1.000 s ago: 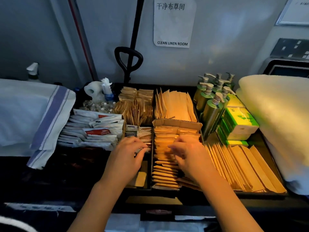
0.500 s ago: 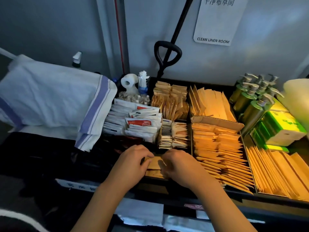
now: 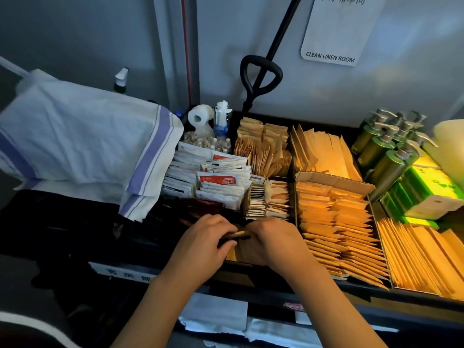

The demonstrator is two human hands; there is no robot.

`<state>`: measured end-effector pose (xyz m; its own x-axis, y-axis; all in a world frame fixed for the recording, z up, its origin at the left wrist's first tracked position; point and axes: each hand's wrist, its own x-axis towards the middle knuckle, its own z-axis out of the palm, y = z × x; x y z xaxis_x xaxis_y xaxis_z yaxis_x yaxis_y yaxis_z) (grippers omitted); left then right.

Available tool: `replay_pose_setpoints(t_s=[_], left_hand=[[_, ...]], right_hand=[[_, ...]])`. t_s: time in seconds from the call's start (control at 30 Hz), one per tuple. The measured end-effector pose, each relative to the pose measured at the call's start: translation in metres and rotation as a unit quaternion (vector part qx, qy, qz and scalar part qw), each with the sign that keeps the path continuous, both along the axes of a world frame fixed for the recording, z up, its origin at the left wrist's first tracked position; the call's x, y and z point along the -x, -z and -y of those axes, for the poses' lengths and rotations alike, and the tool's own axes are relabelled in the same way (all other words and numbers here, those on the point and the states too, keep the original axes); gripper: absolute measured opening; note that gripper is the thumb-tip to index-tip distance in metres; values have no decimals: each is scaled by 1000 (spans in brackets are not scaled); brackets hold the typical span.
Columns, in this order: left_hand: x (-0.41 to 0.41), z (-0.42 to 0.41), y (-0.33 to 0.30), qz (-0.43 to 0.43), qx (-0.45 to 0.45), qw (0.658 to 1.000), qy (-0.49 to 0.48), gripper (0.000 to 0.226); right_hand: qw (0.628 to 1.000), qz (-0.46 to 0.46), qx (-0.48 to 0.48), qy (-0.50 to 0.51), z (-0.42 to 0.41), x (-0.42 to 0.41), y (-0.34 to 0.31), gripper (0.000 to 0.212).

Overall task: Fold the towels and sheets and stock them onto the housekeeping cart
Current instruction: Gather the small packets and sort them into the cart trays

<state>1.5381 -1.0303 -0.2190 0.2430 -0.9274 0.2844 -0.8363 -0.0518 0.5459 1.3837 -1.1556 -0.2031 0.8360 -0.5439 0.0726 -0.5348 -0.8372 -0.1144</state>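
Pinching a few brown packets (image 3: 242, 234) between them, the left hand (image 3: 204, 243) and right hand (image 3: 275, 241) meet over the cart tray's (image 3: 288, 268) near middle slot, fingers curled, packets lying left to right. One striped folded towel (image 3: 82, 139) sits well apart to the left, nearer the left hand; six pump bottles (image 3: 384, 146) show, perhaps more behind.

Rows of brown paper sachets (image 3: 336, 222) fill the middle compartments. Green pump bottles (image 3: 384, 151) stand at the right rear, green tissue boxes (image 3: 426, 194) just before them. A "CLEAN LINEN ROOM" sign (image 3: 336, 36) hangs on the wall, a toilet roll (image 3: 199, 116) beneath.
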Motion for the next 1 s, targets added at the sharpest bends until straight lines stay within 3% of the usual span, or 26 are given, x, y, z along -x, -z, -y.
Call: replay_pose_setpoints(t_s=[0.27, 0.4, 0.53, 1.0], left_hand=[[21, 22, -18, -37, 119, 992, -13, 19], [53, 45, -40, -63, 179, 981, 45, 20], [96, 74, -59, -72, 182, 972, 127, 24], [183, 126, -52, -20, 160, 970, 183, 24]], right_hand=[[980, 179, -83, -11, 10, 47, -37, 22], [963, 248, -103, 26, 22, 90, -55, 26], [942, 317, -107, 36, 34, 140, -71, 24], [933, 304, -141, 132, 72, 246, -44, 23]])
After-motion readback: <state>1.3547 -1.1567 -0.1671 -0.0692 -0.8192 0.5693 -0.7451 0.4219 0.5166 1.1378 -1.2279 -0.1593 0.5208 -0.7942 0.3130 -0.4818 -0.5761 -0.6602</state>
